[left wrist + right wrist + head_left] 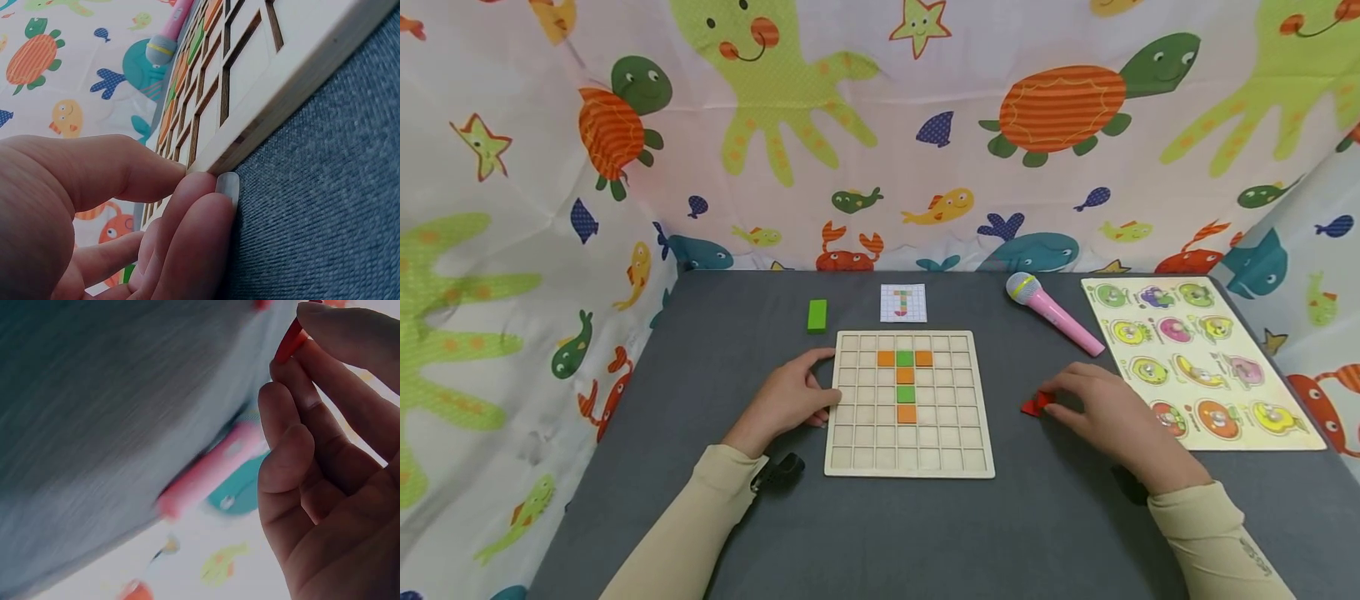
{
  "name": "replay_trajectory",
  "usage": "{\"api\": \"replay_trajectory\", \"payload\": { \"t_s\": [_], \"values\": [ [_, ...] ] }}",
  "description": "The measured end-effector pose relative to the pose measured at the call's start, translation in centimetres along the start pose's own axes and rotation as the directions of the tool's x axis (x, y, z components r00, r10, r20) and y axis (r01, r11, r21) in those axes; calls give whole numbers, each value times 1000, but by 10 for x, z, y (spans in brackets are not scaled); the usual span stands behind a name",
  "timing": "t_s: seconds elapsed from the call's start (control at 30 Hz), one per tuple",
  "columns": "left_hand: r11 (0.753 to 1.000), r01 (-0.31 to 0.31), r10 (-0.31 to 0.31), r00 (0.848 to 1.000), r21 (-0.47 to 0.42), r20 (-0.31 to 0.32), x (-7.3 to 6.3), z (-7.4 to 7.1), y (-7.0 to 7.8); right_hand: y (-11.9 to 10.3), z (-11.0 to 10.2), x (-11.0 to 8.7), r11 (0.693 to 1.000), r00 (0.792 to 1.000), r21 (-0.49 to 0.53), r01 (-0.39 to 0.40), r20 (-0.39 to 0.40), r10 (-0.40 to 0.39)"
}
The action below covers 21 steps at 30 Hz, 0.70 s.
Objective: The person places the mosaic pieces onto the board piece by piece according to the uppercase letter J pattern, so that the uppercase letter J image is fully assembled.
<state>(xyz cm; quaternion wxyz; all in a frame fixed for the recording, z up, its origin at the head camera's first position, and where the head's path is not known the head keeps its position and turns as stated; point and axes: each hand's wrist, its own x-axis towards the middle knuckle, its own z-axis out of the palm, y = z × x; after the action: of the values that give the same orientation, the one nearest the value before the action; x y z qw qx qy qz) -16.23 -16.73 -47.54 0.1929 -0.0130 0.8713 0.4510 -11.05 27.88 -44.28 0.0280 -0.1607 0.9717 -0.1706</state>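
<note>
A square wooden grid board (910, 474) lies on the table, with several orange tiles (906, 414) and two green tiles (906, 394) set in its cells in a T-like shape. My left hand (790, 396) pinches the board's left edge; its thumb (137, 172) is on the rim and curled fingertips are against the side. To the right of the board, my right hand (1097, 412) pinches a small, thin red piece (290, 340) between thumb and fingers. Another red piece (1028, 408) lies on the table right by those fingertips.
Behind the board are a green block (817, 317) and a small card (903, 303) with a colored grid pattern. A pink toy microphone (1060, 317) lies at the back right. The fruit picture board (1285, 437) is beside my right hand. A sea-animal curtain (880, 108) borders the table.
</note>
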Motion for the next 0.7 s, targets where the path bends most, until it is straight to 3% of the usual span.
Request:
{"api": "replay_trajectory", "payload": {
  "t_s": [0.33, 0.7],
  "values": [
    [1000, 17, -18, 1000, -15, -12, -1, 1, 1, -65, 29, 37, 987, 987, 32, 160, -15, -160],
    [1000, 9, -9, 1000, -14, -12, -2, -1, 2, -124, 52, 52, 959, 961, 60, 275, 12, -276]
  ]
}}
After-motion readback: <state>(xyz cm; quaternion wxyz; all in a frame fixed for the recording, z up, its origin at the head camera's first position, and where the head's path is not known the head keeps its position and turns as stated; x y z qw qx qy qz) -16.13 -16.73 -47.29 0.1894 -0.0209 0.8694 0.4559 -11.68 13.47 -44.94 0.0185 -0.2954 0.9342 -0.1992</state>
